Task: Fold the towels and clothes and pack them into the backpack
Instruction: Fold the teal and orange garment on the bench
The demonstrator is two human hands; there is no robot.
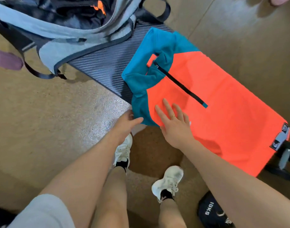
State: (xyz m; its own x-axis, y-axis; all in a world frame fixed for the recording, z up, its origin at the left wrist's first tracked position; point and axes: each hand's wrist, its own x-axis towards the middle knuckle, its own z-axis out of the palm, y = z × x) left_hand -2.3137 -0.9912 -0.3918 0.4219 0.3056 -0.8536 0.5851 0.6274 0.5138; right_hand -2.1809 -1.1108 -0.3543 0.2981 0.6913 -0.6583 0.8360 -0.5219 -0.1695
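We are seeing the grey backpack (62, 38) lying unzipped at the left end of the dark ribbed bench (104, 63), with dark clothing showing inside it. Our left hand (126, 122) is pinching the teal corner of the orange-and-teal jacket (206, 99) at the bench's near edge. Our right hand (173, 122) is lying flat on the orange panel, fingers spread apart and gripping nothing; the jacket is spreading toward the bench's right end.
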